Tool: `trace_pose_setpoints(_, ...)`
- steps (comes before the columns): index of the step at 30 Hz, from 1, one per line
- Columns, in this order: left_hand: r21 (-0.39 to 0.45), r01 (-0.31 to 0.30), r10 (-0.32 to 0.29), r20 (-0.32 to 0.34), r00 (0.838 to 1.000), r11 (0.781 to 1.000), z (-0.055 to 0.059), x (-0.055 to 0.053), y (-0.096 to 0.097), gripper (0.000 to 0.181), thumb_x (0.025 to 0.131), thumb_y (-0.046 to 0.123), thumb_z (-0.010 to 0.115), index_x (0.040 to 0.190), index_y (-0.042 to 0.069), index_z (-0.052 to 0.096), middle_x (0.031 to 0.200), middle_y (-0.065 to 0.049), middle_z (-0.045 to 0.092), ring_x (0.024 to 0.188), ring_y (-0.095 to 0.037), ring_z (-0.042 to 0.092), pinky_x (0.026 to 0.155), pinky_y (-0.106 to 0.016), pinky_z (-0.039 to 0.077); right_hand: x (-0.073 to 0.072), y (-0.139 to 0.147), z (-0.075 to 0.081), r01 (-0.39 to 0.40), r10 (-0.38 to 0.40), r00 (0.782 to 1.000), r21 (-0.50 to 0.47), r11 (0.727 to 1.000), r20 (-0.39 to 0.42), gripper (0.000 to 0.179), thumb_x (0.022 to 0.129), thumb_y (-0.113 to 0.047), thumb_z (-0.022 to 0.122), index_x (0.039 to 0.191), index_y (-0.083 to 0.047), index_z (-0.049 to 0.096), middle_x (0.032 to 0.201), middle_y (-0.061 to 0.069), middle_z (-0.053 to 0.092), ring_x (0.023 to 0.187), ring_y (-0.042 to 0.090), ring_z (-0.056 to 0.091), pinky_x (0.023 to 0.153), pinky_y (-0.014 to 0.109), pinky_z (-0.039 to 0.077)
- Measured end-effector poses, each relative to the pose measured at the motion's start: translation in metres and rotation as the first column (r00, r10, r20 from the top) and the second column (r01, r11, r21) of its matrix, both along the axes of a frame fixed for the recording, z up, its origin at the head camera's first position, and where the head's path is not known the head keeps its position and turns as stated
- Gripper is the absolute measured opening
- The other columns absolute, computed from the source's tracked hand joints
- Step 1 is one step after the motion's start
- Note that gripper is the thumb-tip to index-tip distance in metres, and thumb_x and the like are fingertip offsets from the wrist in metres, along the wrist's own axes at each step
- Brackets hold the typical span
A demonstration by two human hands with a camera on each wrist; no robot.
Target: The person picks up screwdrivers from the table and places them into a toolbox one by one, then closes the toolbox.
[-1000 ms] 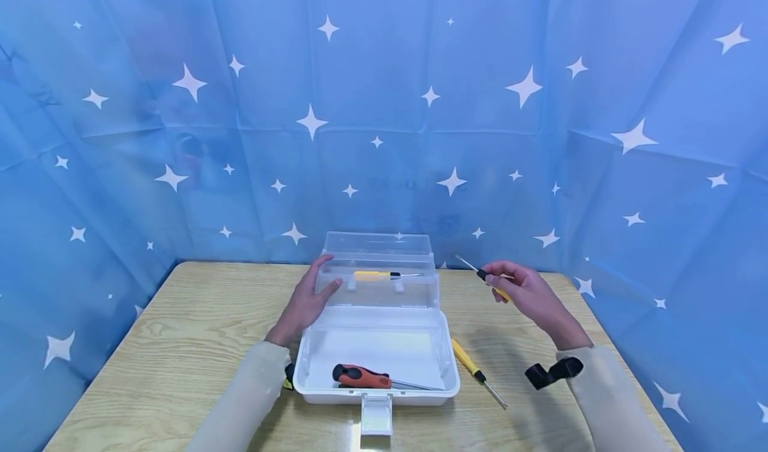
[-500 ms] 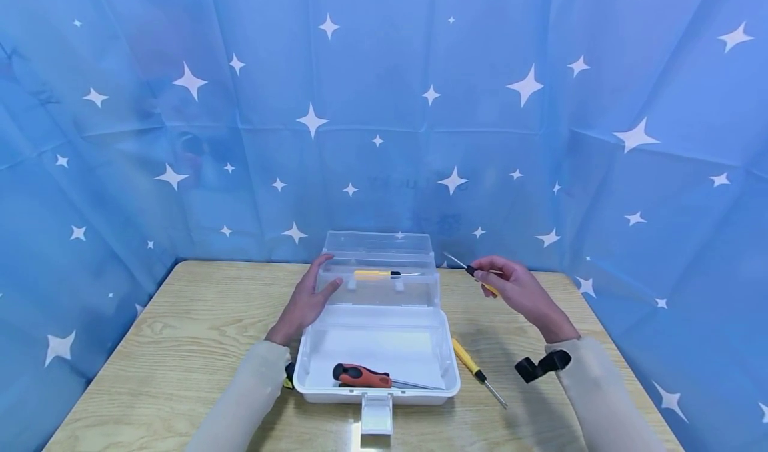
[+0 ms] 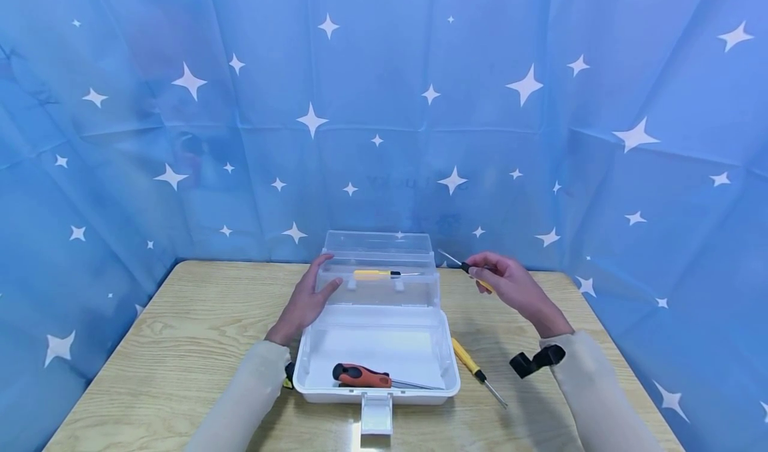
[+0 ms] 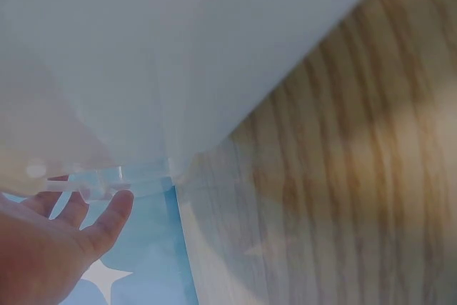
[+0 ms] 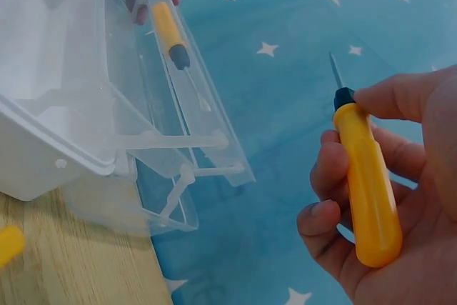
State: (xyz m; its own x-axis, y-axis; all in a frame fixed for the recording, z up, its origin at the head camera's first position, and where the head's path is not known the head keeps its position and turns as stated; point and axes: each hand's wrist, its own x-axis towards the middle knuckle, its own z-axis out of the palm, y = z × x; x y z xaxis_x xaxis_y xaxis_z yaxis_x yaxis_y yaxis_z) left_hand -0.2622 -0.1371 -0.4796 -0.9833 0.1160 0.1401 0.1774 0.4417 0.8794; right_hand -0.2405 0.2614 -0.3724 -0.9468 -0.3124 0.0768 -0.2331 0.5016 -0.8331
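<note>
A white toolbox point(image 3: 376, 345) stands on the table with its clear lid point(image 3: 378, 242) and clear upper tray point(image 3: 414, 295) raised at the back. My left hand point(image 3: 305, 303) grips the left end of the raised clear part, thumb in front and fingers behind. One yellow screwdriver point(image 3: 373, 275) lies in the clear tray. To the right of the tray, my right hand point(image 3: 505, 282) holds another yellow screwdriver point(image 5: 368, 187) by its handle, blade pointing up and left. A red-and-black screwdriver point(image 3: 363, 376) lies in the box along its front wall.
A third yellow screwdriver point(image 3: 470, 361) lies on the wooden table point(image 3: 198, 332), right of the box. The box's latch point(image 3: 377, 415) hangs down at the front. A small black-and-yellow object point(image 3: 289, 376) is partly hidden by the left sleeve. A blue star-patterned curtain point(image 3: 384, 105) surrounds the table.
My right hand has moved left with its yellow screwdriver, closer to the clear tray, slowing in the last half second. The left hand and the toolbox have stayed still.
</note>
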Motion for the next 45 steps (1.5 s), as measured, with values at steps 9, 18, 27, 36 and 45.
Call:
trace_pose_setpoints(9,0.003,-0.002,0.002,0.007,1.0,1.0,-0.002,0.0,0.0,0.063,0.098,0.054,0.053,0.152,0.035,0.028,0.165,-0.004,0.02,0.151,-0.033,0.017,0.116,-0.066,0.02,-0.005,-0.006,0.002,-0.011,0.011,1.0,0.003,1.0,0.007,0.027,0.103,-0.028,0.056,0.12,-0.008,0.062,0.08,0.012,0.056,0.066,0.023,0.053,0.049,0.031,0.038)
trace_pose_setpoints(18,0.004,-0.003,0.003,0.015,1.0,1.0,0.002,0.002,0.001,0.062,0.098,0.054,0.053,0.152,0.036,0.028,0.165,-0.003,0.018,0.151,-0.033,0.017,0.116,-0.066,0.02,-0.012,-0.013,0.004,-0.04,0.04,0.999,-0.011,0.999,0.001,0.027,0.103,-0.026,0.056,0.12,-0.006,0.062,0.079,0.011,0.056,0.065,0.022,0.052,0.048,0.031,0.038)
trace_pose_setpoints(27,-0.003,-0.011,0.011,0.017,1.0,1.0,0.004,0.003,0.002,0.058,0.1,0.048,0.053,0.152,0.036,0.029,0.165,-0.002,0.019,0.152,-0.032,0.017,0.116,-0.065,0.02,-0.02,-0.023,0.008,-0.042,0.042,0.999,-0.003,0.999,0.004,0.026,0.102,-0.028,0.057,0.118,-0.008,0.064,0.08,0.011,0.056,0.068,0.023,0.053,0.052,0.032,0.04)
trace_pose_setpoints(36,0.0,-0.013,0.013,0.025,1.0,1.0,0.005,0.003,0.002,0.059,0.1,0.049,0.053,0.152,0.037,0.029,0.165,-0.002,0.019,0.152,-0.031,0.017,0.116,-0.065,0.02,-0.028,-0.038,0.009,-0.062,0.062,0.998,0.005,0.998,0.007,0.023,0.101,-0.028,0.059,0.116,-0.012,0.065,0.083,0.015,0.059,0.07,0.024,0.054,0.058,0.031,0.044)
trace_pose_setpoints(45,0.002,-0.012,0.012,0.024,1.0,1.0,0.003,0.003,0.001,0.061,0.099,0.053,0.053,0.152,0.036,0.029,0.165,-0.002,0.019,0.152,-0.032,0.017,0.116,-0.065,0.02,-0.039,-0.055,0.013,-0.097,0.097,0.995,0.042,0.994,-0.001,0.023,0.101,-0.026,0.059,0.118,-0.012,0.065,0.1,0.016,0.065,0.076,0.025,0.058,0.067,0.035,0.051)
